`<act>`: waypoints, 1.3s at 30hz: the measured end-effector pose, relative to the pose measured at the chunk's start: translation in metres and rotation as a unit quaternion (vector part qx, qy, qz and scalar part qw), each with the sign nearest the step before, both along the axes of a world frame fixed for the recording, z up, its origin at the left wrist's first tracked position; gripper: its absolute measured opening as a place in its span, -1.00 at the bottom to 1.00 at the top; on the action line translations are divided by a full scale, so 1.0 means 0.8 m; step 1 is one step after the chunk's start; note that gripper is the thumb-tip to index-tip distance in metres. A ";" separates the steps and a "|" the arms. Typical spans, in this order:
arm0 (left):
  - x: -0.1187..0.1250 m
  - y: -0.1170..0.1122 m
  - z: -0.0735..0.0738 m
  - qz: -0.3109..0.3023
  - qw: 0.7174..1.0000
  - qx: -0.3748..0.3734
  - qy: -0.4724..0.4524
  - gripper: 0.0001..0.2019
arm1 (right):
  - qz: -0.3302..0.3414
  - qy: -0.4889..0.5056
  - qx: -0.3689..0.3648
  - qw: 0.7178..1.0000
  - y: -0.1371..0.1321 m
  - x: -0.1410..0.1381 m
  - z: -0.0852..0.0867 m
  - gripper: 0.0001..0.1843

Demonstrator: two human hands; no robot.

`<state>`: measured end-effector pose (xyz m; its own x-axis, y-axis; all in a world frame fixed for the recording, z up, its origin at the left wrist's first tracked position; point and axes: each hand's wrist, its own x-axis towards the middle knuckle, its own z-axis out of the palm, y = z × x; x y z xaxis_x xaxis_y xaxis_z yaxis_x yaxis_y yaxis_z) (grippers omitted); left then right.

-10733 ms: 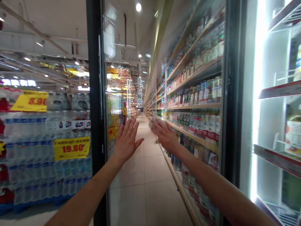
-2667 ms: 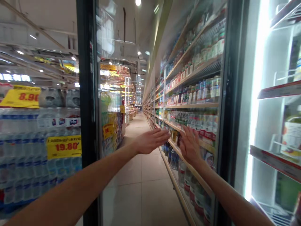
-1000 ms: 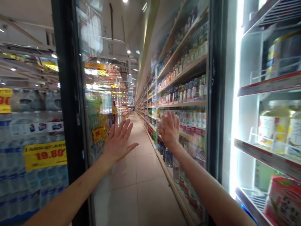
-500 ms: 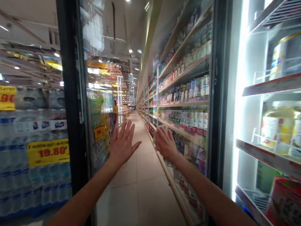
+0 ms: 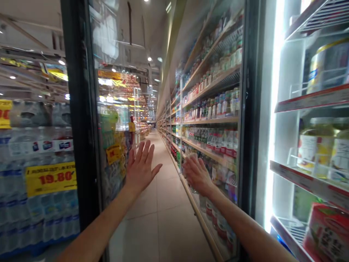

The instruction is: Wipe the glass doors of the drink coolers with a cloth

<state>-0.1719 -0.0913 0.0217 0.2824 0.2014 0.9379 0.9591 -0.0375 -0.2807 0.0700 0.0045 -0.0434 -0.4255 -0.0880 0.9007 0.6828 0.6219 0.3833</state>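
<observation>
A tall glass door (image 5: 169,233) in a black frame stands open in front of me. Against its pane my left hand (image 5: 140,165) lies flat, fingers spread and thumb out to the right; nothing is in it. To the right, my right hand (image 5: 197,174) is at the same pane with its fingers bent and close together. A small pale patch (image 5: 193,156) shows at those fingertips; I cannot make out what it is, and the palm is hidden.
Lit cooler shelves (image 5: 313,100) at right hold bottles (image 5: 316,145) and a red carton pack (image 5: 327,233). Stacked water bottles (image 5: 40,214) with a yellow price sign (image 5: 51,178) stand at left. The black door frame (image 5: 81,109) runs upright between. Drink shelves and an aisle show in the glass.
My right hand has shifted slightly right and down on the glass. My left hand stays flat in nearly the same spot. The whole view has shifted slightly.
</observation>
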 end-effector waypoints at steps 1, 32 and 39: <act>0.000 0.000 0.000 -0.002 1.000 -0.001 -0.001 -0.23 | -0.030 0.071 -0.014 0.997 0.009 0.023 0.001 -0.47; 0.001 0.003 -0.001 -0.008 1.000 0.004 0.001 -0.25 | -0.072 0.291 -0.060 0.952 0.035 0.086 0.184 -0.45; 0.001 0.000 -0.001 -0.013 1.000 -0.023 -0.011 -0.27 | -0.050 0.065 -0.024 0.996 -0.003 -0.027 0.208 -0.51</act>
